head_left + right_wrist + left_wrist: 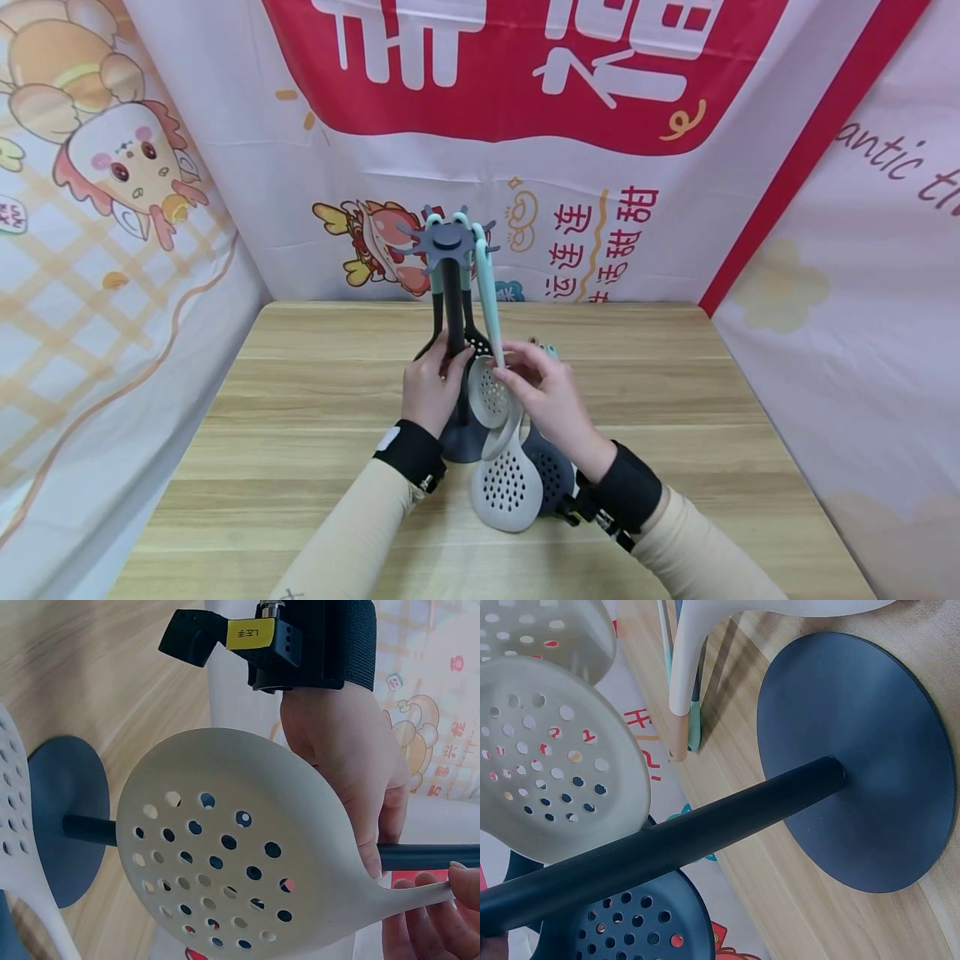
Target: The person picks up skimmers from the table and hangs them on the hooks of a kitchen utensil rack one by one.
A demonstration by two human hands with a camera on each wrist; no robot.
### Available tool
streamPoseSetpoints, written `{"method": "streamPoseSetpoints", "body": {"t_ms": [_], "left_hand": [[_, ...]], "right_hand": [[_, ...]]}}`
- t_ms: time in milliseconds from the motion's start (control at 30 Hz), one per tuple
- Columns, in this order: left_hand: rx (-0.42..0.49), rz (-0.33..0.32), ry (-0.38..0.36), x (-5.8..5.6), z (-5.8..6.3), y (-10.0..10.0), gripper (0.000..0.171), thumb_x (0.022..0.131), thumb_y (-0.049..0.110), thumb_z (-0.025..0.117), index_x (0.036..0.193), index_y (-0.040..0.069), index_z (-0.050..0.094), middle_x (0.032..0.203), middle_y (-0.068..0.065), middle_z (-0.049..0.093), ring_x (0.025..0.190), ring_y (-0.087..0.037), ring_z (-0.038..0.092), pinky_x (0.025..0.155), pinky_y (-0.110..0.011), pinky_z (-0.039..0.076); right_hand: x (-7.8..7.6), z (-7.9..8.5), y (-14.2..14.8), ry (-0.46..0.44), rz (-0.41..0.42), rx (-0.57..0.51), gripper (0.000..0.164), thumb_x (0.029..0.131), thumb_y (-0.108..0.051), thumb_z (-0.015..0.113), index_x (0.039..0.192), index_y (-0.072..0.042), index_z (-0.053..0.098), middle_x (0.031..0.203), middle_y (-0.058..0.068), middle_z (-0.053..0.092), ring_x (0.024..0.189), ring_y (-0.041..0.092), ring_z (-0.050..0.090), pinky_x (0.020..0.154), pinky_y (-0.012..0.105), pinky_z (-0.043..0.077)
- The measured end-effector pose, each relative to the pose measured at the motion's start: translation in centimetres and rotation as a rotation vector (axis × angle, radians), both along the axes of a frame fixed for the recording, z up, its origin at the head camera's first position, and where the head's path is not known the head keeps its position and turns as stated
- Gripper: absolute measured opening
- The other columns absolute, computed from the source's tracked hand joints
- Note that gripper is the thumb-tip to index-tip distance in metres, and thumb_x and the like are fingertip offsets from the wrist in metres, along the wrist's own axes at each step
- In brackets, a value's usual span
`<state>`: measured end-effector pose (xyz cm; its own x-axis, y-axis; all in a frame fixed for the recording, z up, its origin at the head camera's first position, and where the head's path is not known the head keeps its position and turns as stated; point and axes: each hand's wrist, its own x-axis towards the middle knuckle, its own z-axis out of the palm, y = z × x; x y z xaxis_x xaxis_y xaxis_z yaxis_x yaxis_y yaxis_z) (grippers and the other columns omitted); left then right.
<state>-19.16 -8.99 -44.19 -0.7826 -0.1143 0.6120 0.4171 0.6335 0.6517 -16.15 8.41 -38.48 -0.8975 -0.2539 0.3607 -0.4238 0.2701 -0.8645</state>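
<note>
A dark utensil stand (450, 237) with a hooked top and round base (862, 765) stands on the table. My left hand (432, 383) grips its pole (727, 821) partway up. With my right hand (546, 398) I pinch the lower mint handle (487, 292) of a pale perforated skimmer (217, 840); the handle's upper end is right at a hook. Dark utensils with mint handles hang behind the pole, one a perforated skimmer (634, 922). Another pale skimmer (489, 392) hangs beside the pole, partly covered by the held one.
In front of the base lie a pale slotted utensil (507, 492) and a dark slotted one (551, 471), partly under my right wrist. Handle ends (551, 351) show behind my right hand. Printed cloth (637, 225) hangs behind the wooden table (300, 467).
</note>
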Motion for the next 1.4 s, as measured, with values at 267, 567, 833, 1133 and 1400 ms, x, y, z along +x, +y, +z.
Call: {"method": "streamPoseSetpoints", "body": {"t_ms": [267,567,833,1133,1400], "left_hand": [[-0.006,0.002,0.006,-0.1,0.0,0.0,0.019,0.096,0.021,0.066,0.11,0.009,0.064,0.089,-0.01,0.074,0.071,-0.019,0.068,0.063,-0.034,0.058],[-0.003,0.0,0.01,-0.1,0.0,0.0,0.018,0.096,0.021,0.066,0.11,0.008,0.065,0.089,-0.01,0.074,0.071,-0.019,0.068,0.062,-0.034,0.058],[0.007,-0.014,0.018,-0.2,0.0,-0.1,0.018,0.096,0.02,0.066,0.11,0.008,0.065,0.091,-0.009,0.075,0.074,-0.02,0.069,0.063,-0.034,0.059],[-0.005,-0.006,0.015,-0.3,-0.2,-0.1,0.017,0.096,0.02,0.067,0.109,0.01,0.064,0.089,-0.01,0.075,0.073,-0.02,0.069,0.062,-0.035,0.057],[0.003,-0.007,-0.002,-0.3,-0.2,-0.1,0.019,0.096,0.021,0.067,0.111,0.01,0.065,0.091,-0.011,0.075,0.077,-0.022,0.071,0.065,-0.035,0.059]], "right_hand": [[-0.2,-0.1,-0.1,0.056,-0.014,0.057,0.03,0.093,-0.005,0.067,0.122,-0.003,0.064,0.1,0.013,0.074,0.087,0.024,0.071,0.075,0.026,0.058],[-0.7,-0.2,-0.3,0.083,-0.038,0.084,0.025,0.092,-0.007,0.068,0.117,-0.002,0.065,0.096,0.012,0.074,0.084,0.022,0.071,0.076,0.03,0.059],[-1.1,-0.3,-0.4,0.072,-0.046,0.093,0.024,0.093,-0.006,0.068,0.116,-0.003,0.065,0.096,0.011,0.074,0.086,0.022,0.071,0.079,0.031,0.059],[-1.4,-0.3,-0.6,0.067,-0.05,0.082,0.025,0.092,-0.006,0.068,0.116,-0.002,0.065,0.097,0.013,0.074,0.087,0.024,0.071,0.08,0.037,0.06],[-1.4,-0.5,-0.5,0.056,-0.044,0.076,0.026,0.093,-0.008,0.068,0.118,-0.004,0.066,0.099,0.011,0.074,0.089,0.023,0.071,0.082,0.037,0.06]]}}
